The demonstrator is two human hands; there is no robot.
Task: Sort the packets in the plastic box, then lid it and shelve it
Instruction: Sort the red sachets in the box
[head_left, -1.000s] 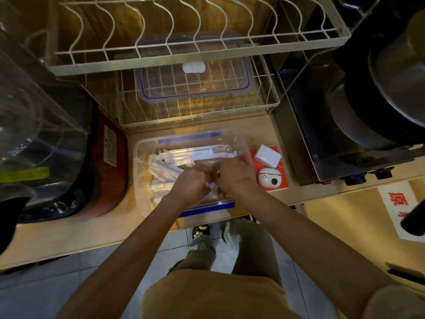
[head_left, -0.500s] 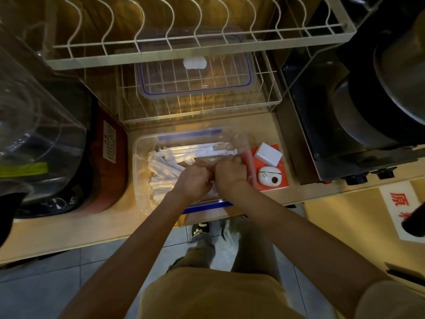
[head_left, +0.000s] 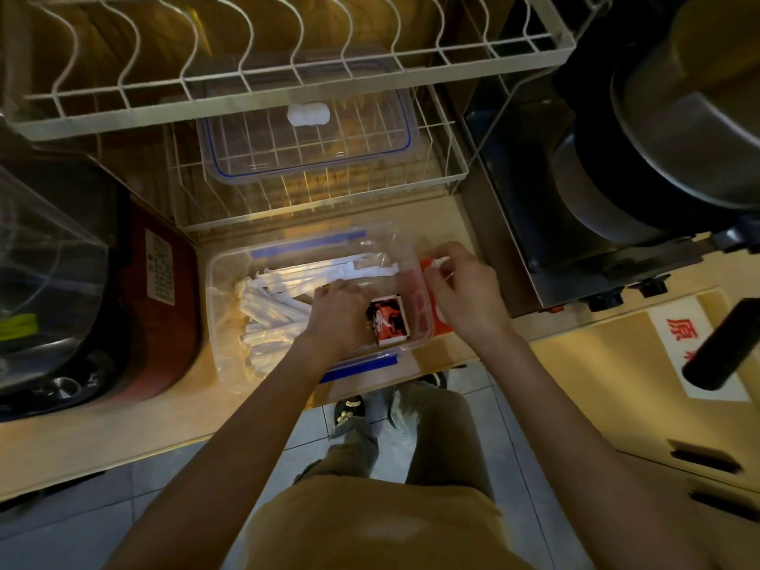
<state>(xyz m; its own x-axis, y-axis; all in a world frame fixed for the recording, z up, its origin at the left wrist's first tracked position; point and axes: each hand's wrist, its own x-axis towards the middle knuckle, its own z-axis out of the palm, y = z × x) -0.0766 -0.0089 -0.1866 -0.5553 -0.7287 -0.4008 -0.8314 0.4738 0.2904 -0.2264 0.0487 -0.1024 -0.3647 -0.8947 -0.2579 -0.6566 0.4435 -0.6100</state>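
Underneath, pale wooden counter (head_left: pixel 123 438), tiled floor (head_left: pixel 66 536).

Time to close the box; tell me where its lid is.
The lid lies on the lower wire rack, straight behind the open plastic box on the counter.

box (head_left: pixel 230 322): clear plastic, rectangular, blue clips on far and near sides, open, upright at surface's front edge | packets (head_left: pixel 271 306): long white, heaped lengthwise in box's left and far parts | lid (head_left: pixel 306 158): clear, blue seal, white knob, flat on wire shelf behind box
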